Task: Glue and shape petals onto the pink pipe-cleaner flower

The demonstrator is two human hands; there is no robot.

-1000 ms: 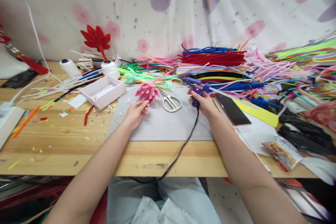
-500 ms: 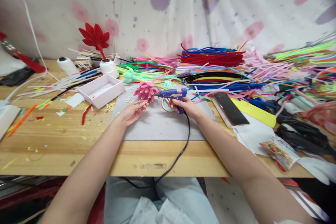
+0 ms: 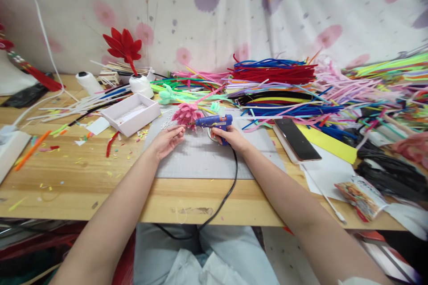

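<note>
One glue gun (image 3: 211, 121), gripped by my right hand (image 3: 234, 138), points left, long axis parallel to the tabletop's front edge (image 3: 250, 219); my left hand (image 3: 166, 141) has fingertips pressed together.

A wooden table (image 3: 76, 198) carries a grey mat (image 3: 200, 162), with a white box (image 3: 140, 120) near the mat's left edge. Heaps of coloured pipe cleaners (image 3: 274, 74) line the back. A white spool (image 3: 89, 83), an orange strip (image 3: 33, 150), white paper (image 3: 329, 173) and yellow scraps (image 3: 109, 174) also rest there.

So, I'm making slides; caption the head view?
Right hand aims a blue plastic glue gun at a layered pink fuzzy flower, left hand close by.
</note>
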